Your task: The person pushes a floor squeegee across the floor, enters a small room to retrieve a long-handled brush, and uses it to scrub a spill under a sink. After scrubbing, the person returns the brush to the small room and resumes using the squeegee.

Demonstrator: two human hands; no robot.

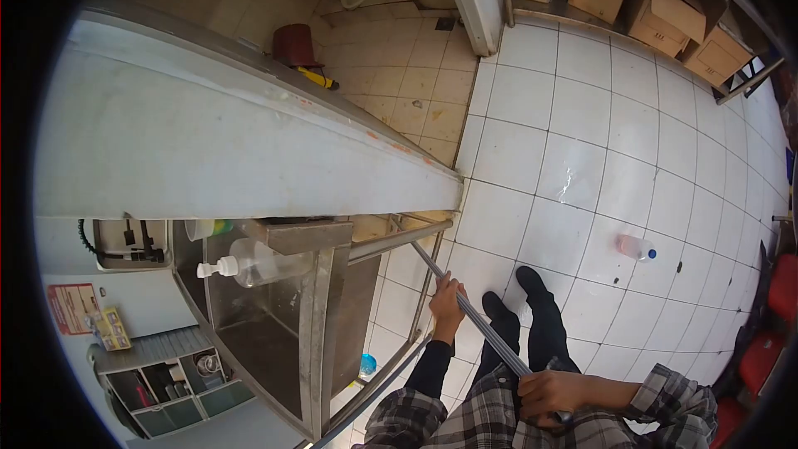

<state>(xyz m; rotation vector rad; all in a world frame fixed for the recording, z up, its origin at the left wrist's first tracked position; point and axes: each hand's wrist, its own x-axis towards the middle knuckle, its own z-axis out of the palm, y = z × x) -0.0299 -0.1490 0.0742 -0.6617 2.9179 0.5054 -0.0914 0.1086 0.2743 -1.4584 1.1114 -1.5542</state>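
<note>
A long grey striped pole [490, 331] slants from under the metal sink frame down to the person's waist. My left hand [447, 309] is wrapped round its middle part, beside the frame's leg. Lower right, near the plaid shirt, my right hand [547, 392] grips the pole close to its upper end. The far end of the pole passes beneath the metal frame [320, 316] and is hidden. On the white tiled floor [565, 162] lies a clear bottle [634, 247] with a blue cap and pinkish contents, to the right of the feet.
A pump bottle [249, 263] is on the sink at left. Beyond the white wall [249, 141], a red bucket [294, 46] stands in a tiled room. Cardboard boxes [665, 21] are at the upper right, red chairs [761, 357] at the right edge.
</note>
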